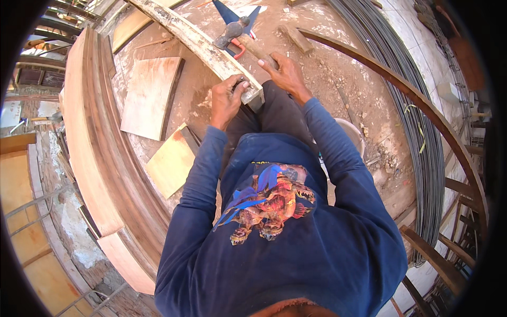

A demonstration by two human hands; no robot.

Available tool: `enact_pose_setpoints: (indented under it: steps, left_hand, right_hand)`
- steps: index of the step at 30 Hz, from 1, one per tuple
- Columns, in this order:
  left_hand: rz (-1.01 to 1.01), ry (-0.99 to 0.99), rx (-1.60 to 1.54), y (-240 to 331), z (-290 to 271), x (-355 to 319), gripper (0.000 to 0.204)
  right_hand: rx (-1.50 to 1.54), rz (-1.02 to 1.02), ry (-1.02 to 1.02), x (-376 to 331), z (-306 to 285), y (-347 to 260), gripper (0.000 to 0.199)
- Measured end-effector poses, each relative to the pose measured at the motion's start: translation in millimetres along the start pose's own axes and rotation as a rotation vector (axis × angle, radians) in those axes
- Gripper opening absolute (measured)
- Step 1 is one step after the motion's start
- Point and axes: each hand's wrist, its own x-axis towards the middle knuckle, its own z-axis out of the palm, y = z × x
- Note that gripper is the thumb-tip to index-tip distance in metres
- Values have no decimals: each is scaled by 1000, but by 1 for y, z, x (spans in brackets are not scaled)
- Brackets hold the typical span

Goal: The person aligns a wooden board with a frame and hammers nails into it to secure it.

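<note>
My right hand (285, 75) is wrapped around the wooden handle of a hammer (254, 48). Its dark metal head hangs over a long, pale, paint-stained wooden board (198, 46). At the near end of this board, just above my knees, my left hand (228, 100) is closed in a pinch. Whatever lies between its fingertips is too small to make out. Under the hammer head, partly hidden, lie blue pointed pieces (228, 12) and a curved red handle (239, 48).
Long stacked planks (92, 137) curve along my left, beside a cut wooden panel (150, 95) and a smaller yellowish piece (171, 161). A wood block (296, 39) lies ahead. To my right are a bucket (351, 134), a long brown strip (401, 84) and bundled steel rods (428, 174).
</note>
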Motion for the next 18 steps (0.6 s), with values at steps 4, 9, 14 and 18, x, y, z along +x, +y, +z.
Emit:
enact_pose_setpoints:
  steps: [4,9,14,18]
  left_hand:
    - [163,5,147,-4,-4,-3,12]
    - [167,-13,223,-7,-9,-1,13]
    - [128,-40,211,-4,-12,0,14]
    - [234,6,253,0,-10,-2,14]
  right_hand:
    - [268,95,0,-34,-31,-6,42]
    - [668,196,-78,-68,-60,-34,41]
    - [568,240,-73,-83,-77,-37,52]
    - [575,246,-47,-93,-88,-53,51]
